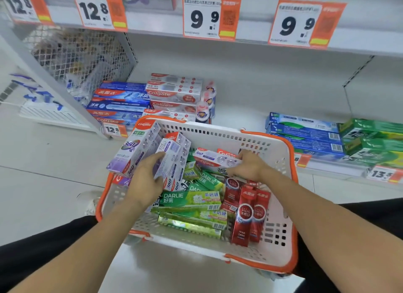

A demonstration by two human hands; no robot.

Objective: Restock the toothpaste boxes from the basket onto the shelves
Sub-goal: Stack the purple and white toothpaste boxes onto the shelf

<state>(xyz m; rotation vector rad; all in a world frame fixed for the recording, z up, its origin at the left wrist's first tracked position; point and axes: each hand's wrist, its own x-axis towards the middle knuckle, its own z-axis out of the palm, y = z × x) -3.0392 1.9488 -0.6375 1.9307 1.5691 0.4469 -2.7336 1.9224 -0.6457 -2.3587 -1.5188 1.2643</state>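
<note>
**Both hands in the toothpaste basket**

Pale shop flooring (50,153) ran under a white basket (281,238) with orange rim, set nearest the person. Green Darlie boxes (189,200) lay flat in its near middle, red boxes (246,218) standing to their right. Farther in, the left hand (148,179) had its grip closed around upright purple 360 boxes (170,162), while the right hand (248,165) curled its grip over another 360 box (216,158) lying flat. Beyond the basket, the low shelf (239,109) carried Colgate stacks (148,100) at far left and blue boxes (305,135) and green boxes (373,140) at far right. Price tags (209,18) hung above.
</note>
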